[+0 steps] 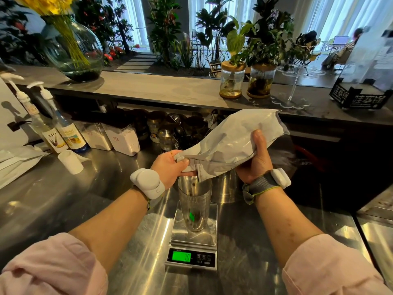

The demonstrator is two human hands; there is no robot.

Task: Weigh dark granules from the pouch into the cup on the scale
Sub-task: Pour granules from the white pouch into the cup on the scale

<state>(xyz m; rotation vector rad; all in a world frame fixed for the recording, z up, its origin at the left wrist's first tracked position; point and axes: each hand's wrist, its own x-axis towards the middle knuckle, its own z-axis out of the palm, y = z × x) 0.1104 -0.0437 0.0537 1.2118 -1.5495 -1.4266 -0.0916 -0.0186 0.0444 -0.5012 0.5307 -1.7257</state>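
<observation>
A grey foil pouch (231,141) is tilted with its open mouth pointing down over a clear tall cup (194,207). The cup stands on a steel digital scale (192,248) whose green display is lit. A few dark granules lie at the cup's bottom and some fall inside it. My left hand (171,165) pinches the pouch's opening at the cup's rim. My right hand (256,156) grips the pouch's body from below, holding it raised to the right.
Two syrup pump bottles (63,133), white containers (123,139) and a small white cup (71,161) stand at the left of the steel counter. Dark jars (161,128) fill the shelf behind. A steel cup (226,188) stands just behind the scale. Plants sit on the upper ledge.
</observation>
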